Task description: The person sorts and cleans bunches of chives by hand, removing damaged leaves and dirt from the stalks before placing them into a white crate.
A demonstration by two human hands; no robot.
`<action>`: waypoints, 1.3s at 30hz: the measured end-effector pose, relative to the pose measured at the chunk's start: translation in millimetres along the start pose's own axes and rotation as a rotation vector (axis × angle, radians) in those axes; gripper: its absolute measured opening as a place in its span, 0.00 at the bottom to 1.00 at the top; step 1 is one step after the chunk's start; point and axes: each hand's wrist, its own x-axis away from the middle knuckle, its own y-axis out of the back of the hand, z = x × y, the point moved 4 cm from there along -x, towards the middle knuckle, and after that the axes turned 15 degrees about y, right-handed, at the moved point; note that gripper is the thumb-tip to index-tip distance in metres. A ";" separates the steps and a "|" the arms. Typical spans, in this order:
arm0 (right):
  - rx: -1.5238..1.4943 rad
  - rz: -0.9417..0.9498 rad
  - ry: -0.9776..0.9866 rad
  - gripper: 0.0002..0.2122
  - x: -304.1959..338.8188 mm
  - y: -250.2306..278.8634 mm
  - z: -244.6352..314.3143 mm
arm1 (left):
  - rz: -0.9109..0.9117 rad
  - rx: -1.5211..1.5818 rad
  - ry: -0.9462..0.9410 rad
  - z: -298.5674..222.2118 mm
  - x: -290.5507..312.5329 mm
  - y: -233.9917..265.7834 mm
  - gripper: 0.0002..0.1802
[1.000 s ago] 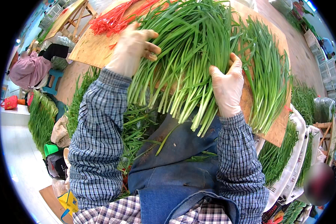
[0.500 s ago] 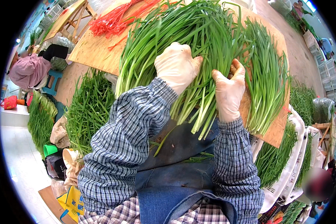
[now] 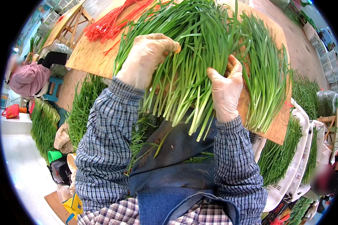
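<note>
A large loose heap of garlic chives (image 3: 193, 41) lies on the wooden board, its pale stem ends hanging over the near edge toward me. My left hand (image 3: 148, 52), in a thin whitish glove, is over the heap's left part. Its fingers are curled with thumb and forefinger pressed together; what they hold, if anything, is hidden. Beside the heap's right edge is my right hand (image 3: 228, 84), also gloved, its thumb apart from the bent fingers and nothing visible between them. A narrower bunch of garlic chives (image 3: 264, 75) lies to its right.
Red plastic strips (image 3: 109, 26) lie at the far left of the wooden board (image 3: 90, 56). More greens (image 3: 84, 108) stand below its left side. White sacking (image 3: 289, 165) holds greens at right. A person in pink (image 3: 30, 77) sits at far left by a blue stool (image 3: 54, 88).
My left hand has moved left and slightly up across the heap, uncovering stems in its middle. My right hand has shifted only slightly, its thumb and fingers a little farther apart.
</note>
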 end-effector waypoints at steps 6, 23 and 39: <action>0.621 -0.002 0.511 0.30 -4.3 11.2 40.9 | 0.054 0.049 -0.006 -4.8 3.7 9.0 0.09; -0.460 0.509 -0.402 0.07 -11.7 -34.0 64.8 | 0.132 0.196 0.048 5.2 16.5 3.0 0.11; -0.389 0.651 -0.371 0.06 66.9 -12.5 109.4 | 0.296 0.192 0.181 21.8 109.2 4.5 0.18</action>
